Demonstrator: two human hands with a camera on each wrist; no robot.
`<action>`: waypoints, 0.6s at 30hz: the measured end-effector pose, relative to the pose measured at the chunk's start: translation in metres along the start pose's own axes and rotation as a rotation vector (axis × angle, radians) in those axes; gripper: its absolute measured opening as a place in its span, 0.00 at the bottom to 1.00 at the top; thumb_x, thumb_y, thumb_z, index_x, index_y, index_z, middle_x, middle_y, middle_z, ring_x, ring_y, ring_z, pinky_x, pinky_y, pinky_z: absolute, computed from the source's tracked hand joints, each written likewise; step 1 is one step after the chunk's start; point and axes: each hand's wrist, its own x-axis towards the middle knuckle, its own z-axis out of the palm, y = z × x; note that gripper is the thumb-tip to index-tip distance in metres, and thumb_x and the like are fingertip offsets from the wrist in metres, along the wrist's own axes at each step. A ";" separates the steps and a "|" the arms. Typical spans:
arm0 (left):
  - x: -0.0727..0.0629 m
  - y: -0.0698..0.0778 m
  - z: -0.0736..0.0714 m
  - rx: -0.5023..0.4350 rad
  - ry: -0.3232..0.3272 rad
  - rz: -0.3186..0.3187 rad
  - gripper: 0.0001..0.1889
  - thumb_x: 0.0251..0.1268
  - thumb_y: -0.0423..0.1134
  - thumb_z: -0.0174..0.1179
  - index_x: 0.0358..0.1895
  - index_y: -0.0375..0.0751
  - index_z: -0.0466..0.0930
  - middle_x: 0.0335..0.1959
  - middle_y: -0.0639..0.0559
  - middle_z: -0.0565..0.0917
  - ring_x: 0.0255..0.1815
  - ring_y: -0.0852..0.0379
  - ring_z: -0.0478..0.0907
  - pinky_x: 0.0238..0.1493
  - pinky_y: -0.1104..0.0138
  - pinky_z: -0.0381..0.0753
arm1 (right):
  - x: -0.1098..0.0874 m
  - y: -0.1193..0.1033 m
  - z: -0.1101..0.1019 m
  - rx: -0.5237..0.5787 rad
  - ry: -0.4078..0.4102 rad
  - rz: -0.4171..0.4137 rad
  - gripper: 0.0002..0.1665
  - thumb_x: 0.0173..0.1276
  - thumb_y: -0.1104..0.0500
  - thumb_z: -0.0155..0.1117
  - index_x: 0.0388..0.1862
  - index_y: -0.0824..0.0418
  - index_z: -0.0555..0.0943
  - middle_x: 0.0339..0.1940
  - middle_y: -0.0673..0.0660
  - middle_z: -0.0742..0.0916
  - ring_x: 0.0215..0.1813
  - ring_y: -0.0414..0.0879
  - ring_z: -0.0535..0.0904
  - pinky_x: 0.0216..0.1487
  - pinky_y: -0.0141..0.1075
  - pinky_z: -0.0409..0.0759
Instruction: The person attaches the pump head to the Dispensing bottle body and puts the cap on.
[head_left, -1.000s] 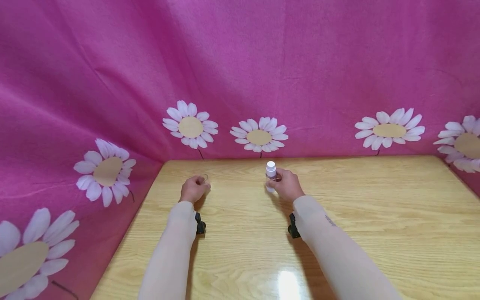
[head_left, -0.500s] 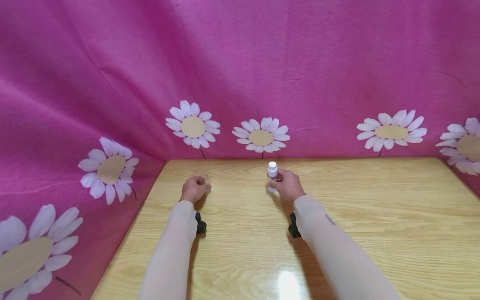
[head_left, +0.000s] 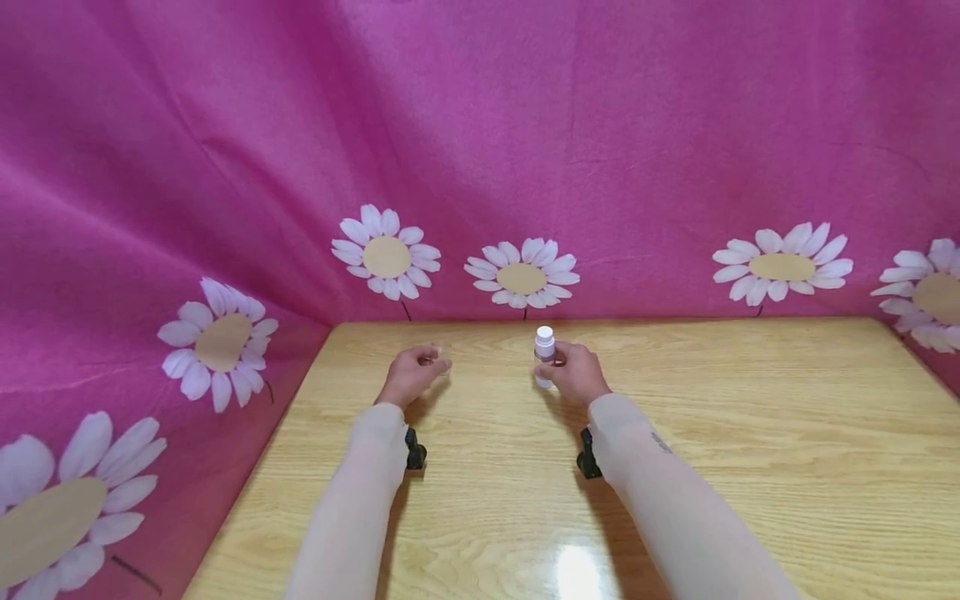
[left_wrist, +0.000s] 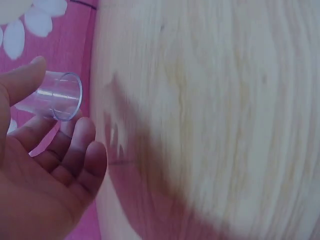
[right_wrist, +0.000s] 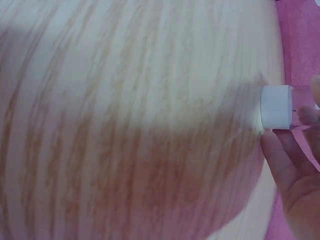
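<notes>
My left hand point(head_left: 411, 375) pinches a clear plastic cap point(left_wrist: 60, 97), a see-through cylinder with a round rim, between thumb and fingers. In the left wrist view the other fingers curl loosely below it. Against the wood the cap is faint in the head view. To the right, my right hand point(head_left: 581, 373) grips a small bottle point(head_left: 544, 354) with a white top and a see-through middle. The bottle stands upright on or just over the table. Its white base point(right_wrist: 276, 107) shows in the right wrist view, where part of the hand lies outside the frame.
Both hands work near the far edge of a wooden table point(head_left: 495, 483). A pink cloth point(head_left: 637, 150) printed with large white daisies hangs behind it and along the left side. Black wrist cameras are strapped under both sleeves.
My left hand has shifted to the right with the clear cap, closer to the bottle. The right hand and the bottle have stayed almost in place.
</notes>
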 end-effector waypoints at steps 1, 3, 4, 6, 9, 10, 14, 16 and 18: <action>0.000 0.001 0.002 -0.001 -0.005 0.013 0.25 0.67 0.48 0.62 0.63 0.38 0.77 0.56 0.41 0.80 0.55 0.48 0.77 0.56 0.58 0.77 | 0.000 0.000 0.000 0.000 -0.001 -0.004 0.26 0.69 0.61 0.66 0.65 0.65 0.76 0.61 0.67 0.83 0.63 0.60 0.80 0.65 0.51 0.77; 0.000 0.003 0.005 -0.024 -0.014 0.037 0.27 0.67 0.47 0.63 0.64 0.36 0.75 0.55 0.41 0.80 0.55 0.48 0.77 0.58 0.57 0.77 | 0.000 0.000 0.001 0.004 0.003 -0.013 0.25 0.68 0.61 0.66 0.63 0.65 0.77 0.60 0.66 0.84 0.62 0.60 0.81 0.64 0.51 0.78; 0.000 0.006 0.006 -0.034 -0.012 0.043 0.27 0.66 0.46 0.64 0.65 0.36 0.74 0.54 0.42 0.79 0.54 0.49 0.76 0.58 0.57 0.76 | 0.000 0.000 0.001 0.004 0.005 -0.020 0.25 0.68 0.61 0.66 0.63 0.65 0.78 0.59 0.66 0.84 0.61 0.60 0.81 0.63 0.51 0.78; -0.002 0.012 0.008 -0.061 0.002 0.048 0.28 0.65 0.44 0.65 0.64 0.35 0.73 0.53 0.42 0.78 0.53 0.49 0.75 0.57 0.58 0.75 | 0.001 0.000 0.001 0.002 0.009 -0.030 0.24 0.68 0.61 0.66 0.62 0.65 0.79 0.58 0.66 0.85 0.61 0.60 0.81 0.62 0.50 0.79; -0.005 0.027 0.010 -0.091 0.028 0.065 0.26 0.64 0.42 0.66 0.62 0.35 0.72 0.55 0.42 0.77 0.55 0.49 0.76 0.57 0.57 0.76 | 0.001 0.001 0.001 0.011 0.001 -0.020 0.25 0.68 0.61 0.66 0.63 0.65 0.78 0.60 0.67 0.84 0.62 0.61 0.81 0.63 0.50 0.78; -0.006 0.033 0.011 -0.083 0.035 0.082 0.25 0.63 0.42 0.66 0.60 0.35 0.72 0.55 0.41 0.77 0.55 0.48 0.76 0.57 0.57 0.77 | 0.001 0.002 0.001 0.014 -0.002 -0.015 0.25 0.68 0.61 0.66 0.64 0.65 0.78 0.60 0.67 0.84 0.62 0.61 0.80 0.64 0.51 0.78; -0.008 0.060 0.012 -0.016 0.058 0.204 0.20 0.61 0.41 0.68 0.53 0.37 0.76 0.52 0.41 0.79 0.51 0.48 0.78 0.54 0.56 0.79 | 0.001 0.003 0.002 0.021 0.004 -0.014 0.27 0.68 0.61 0.66 0.65 0.65 0.77 0.61 0.68 0.83 0.63 0.61 0.80 0.64 0.50 0.78; -0.009 0.072 0.013 0.034 0.067 0.263 0.19 0.60 0.41 0.69 0.51 0.38 0.78 0.48 0.43 0.80 0.47 0.49 0.77 0.52 0.58 0.79 | 0.001 0.004 0.002 0.016 0.011 -0.024 0.27 0.68 0.61 0.67 0.65 0.65 0.77 0.60 0.68 0.84 0.62 0.61 0.81 0.63 0.50 0.79; -0.010 0.082 0.016 0.075 0.068 0.309 0.18 0.60 0.41 0.70 0.51 0.38 0.81 0.45 0.44 0.79 0.44 0.51 0.76 0.49 0.60 0.79 | 0.001 0.005 0.002 0.011 0.012 -0.028 0.26 0.67 0.60 0.67 0.64 0.65 0.78 0.59 0.67 0.84 0.62 0.61 0.81 0.63 0.50 0.79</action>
